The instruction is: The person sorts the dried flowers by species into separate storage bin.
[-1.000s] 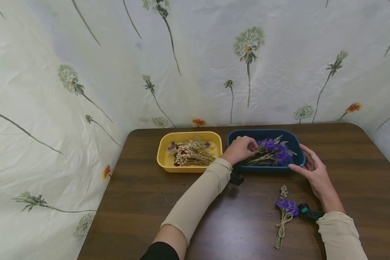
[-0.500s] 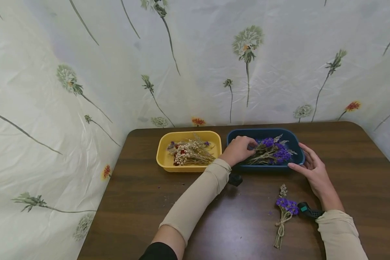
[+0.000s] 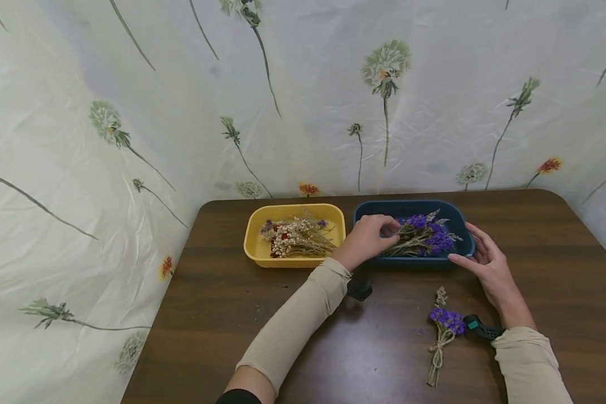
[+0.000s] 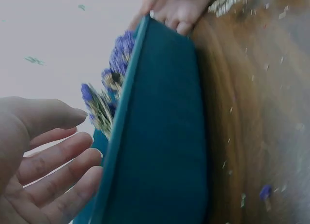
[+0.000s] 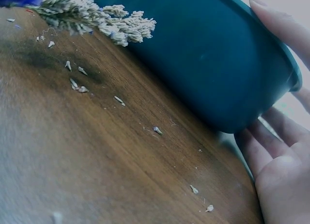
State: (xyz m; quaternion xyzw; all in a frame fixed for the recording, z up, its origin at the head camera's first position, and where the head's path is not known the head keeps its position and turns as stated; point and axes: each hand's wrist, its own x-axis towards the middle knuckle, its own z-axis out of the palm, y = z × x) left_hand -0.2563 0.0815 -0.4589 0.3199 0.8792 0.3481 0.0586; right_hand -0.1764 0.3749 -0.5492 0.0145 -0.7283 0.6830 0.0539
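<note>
In the head view a blue plastic tray [image 3: 414, 261] holds a dried bunch of purple flowers [image 3: 436, 238], stems toward the left. My left hand [image 3: 366, 238] is over the tray's left end. In the left wrist view its fingers [image 4: 63, 158] are loosely bent and parted, close to the stems, with nothing between them and the thumb. My right hand [image 3: 490, 266] holds the tray's right end, thumb at the front rim and fingers around the end wall, as the right wrist view shows. A small posy [image 3: 440, 339] of purple flowers tied with twine lies on the table before the tray.
To the left stands a yellow tray [image 3: 252, 255] with dried white and red flowers [image 3: 295, 238]. Small plant crumbs are scattered on the brown table [image 3: 363, 359]. A floral-print sheet [image 3: 308, 101] hangs behind the table's far edge.
My left hand has drawn back slightly toward me and to the left, its wrist lower in view. The right hand, both trays and the tied posy stay put.
</note>
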